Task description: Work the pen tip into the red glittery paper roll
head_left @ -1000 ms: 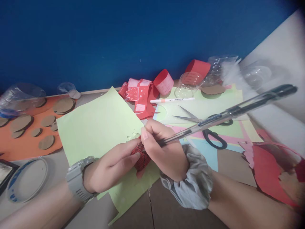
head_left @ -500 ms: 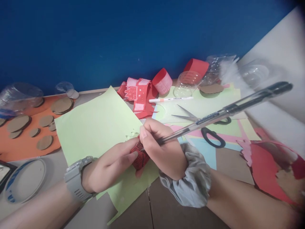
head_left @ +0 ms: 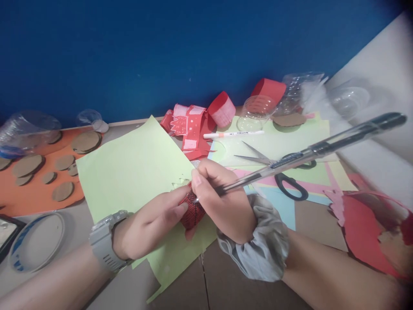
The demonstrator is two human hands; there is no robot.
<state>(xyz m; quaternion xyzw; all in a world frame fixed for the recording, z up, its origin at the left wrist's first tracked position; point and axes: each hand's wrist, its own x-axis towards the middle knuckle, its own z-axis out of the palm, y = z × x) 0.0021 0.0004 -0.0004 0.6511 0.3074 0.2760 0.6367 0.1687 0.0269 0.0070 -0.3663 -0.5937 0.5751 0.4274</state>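
My left hand (head_left: pixel 155 221) pinches a small red piece with a dark crisscross pattern (head_left: pixel 193 215) between thumb and fingers. A clear pen with a black cap end (head_left: pixel 277 163) is gripped in my right hand (head_left: pixel 222 198), its tip at the patterned piece. Both hands are over a light green sheet (head_left: pixel 132 168), which has small dark pen marks near my fingers. Part of the red piece is hidden by my fingers.
Scissors (head_left: pixel 292 187) and a white marker (head_left: pixel 234 134) lie on coloured papers at the right. Behind are red paper rings (head_left: pixel 222 110) and plastic cups (head_left: pixel 256 113). Cardboard discs (head_left: pixel 85 141) rest on orange paper (head_left: pixel 19 200) at the left, near a tape roll (head_left: pixel 37 241).
The whole view has shifted slightly, so things appear a little further right. The pen's back end has swung slightly outward; both hands keep their holds.
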